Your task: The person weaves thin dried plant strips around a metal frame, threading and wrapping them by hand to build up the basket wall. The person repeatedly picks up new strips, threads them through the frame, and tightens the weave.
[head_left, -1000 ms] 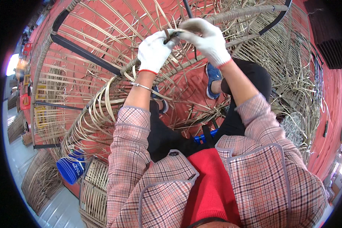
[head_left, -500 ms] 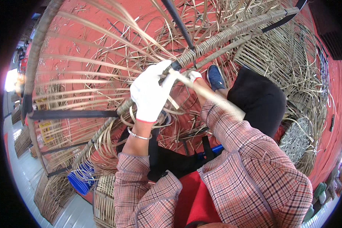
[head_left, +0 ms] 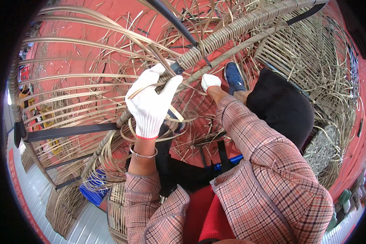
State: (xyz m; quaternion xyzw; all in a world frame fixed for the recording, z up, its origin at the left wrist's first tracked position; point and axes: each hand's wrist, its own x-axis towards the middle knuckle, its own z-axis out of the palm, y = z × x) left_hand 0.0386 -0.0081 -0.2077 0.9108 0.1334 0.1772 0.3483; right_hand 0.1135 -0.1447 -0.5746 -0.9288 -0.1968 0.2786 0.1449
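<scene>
My left hand [head_left: 148,103], in a white knit glove, is closed round a frame bar, fingers on one side and thumb on the other. Right of it the bar is tightly wound with cane [head_left: 227,34]; a dark band [head_left: 176,68] sits by my thumb. One flat cane strip [head_left: 156,53] slants up and left from that band, and another lies across my gloved fingers. My right hand [head_left: 211,82], gloved too, is closed just below the thinner second bar [head_left: 240,50]. A thin strip runs toward its wrist; what its fingers hold is hidden.
Long cane strips [head_left: 77,76] fan out to the left between dark metal struts [head_left: 73,132]. Loose cane scraps litter the red floor covering. A blue bucket [head_left: 94,191] stands at lower left, a slatted woven panel [head_left: 288,49] at right. My knee and blue shoe [head_left: 234,77] are beside my right hand.
The blurred pale strip that stretched from the bar across my right forearm is gone from there; a strip now slants up-left. My left hand and the frame have shifted slightly left in view.
</scene>
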